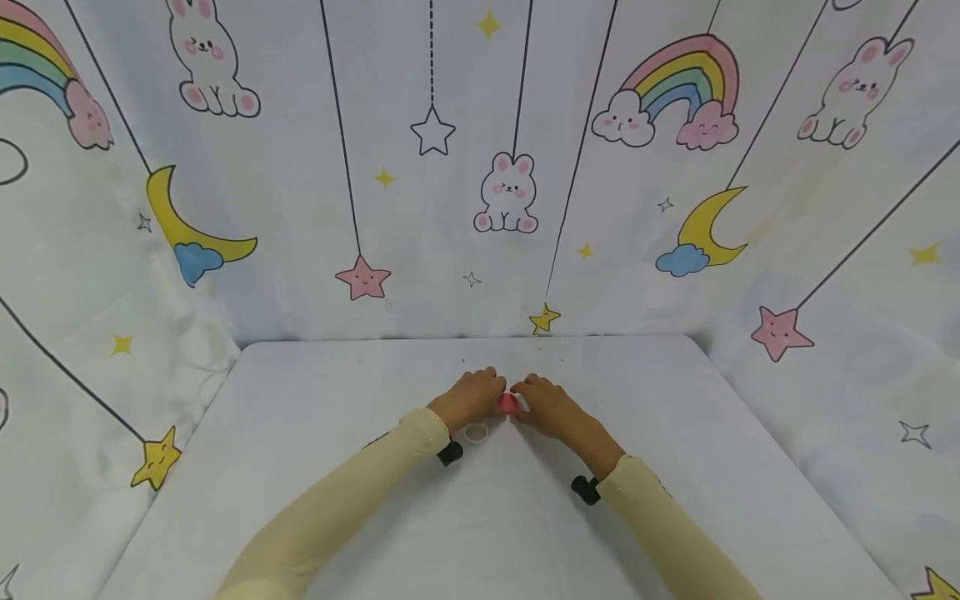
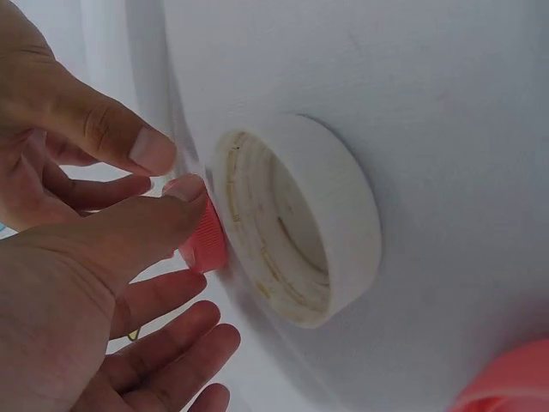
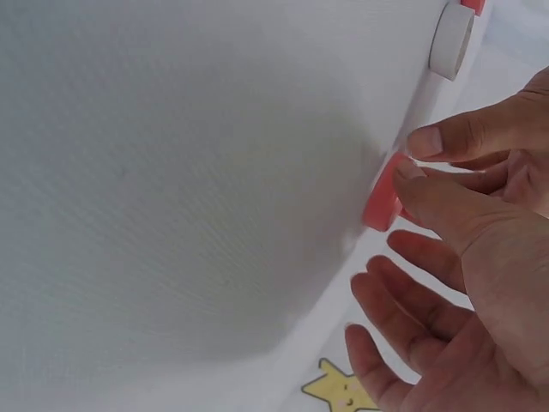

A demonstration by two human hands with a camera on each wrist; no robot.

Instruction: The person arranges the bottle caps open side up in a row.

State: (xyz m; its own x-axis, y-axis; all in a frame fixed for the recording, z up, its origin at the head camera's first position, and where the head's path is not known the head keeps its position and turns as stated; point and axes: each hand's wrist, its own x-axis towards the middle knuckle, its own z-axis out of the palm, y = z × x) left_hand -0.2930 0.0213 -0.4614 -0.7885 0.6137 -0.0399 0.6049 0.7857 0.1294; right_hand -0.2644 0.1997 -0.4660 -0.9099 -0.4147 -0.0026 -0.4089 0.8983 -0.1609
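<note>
A ribbed red bottle cap (image 1: 507, 403) stands on edge between my two hands, close to the white tabletop. My left hand (image 1: 471, 398) pinches it from the left, with the thumb on its rim in the left wrist view. From the right my right hand (image 1: 551, 406) pinches the same red cap (image 3: 383, 196) between thumb and index finger. The other fingers of both hands spread loosely. Beside the left hand, a white cap (image 2: 343, 215) rests on its edge, its threaded inside showing. Part of another red cap (image 2: 506, 378) appears at the left wrist view's lower right corner.
The white tabletop (image 1: 480, 533) carries these caps near its far side. A cloth backdrop (image 1: 450, 200) printed with rabbits, stars, moons and rainbows rises behind and at both sides. Dark wrist cameras (image 1: 450, 453) hang under the beige sleeves (image 1: 337, 500).
</note>
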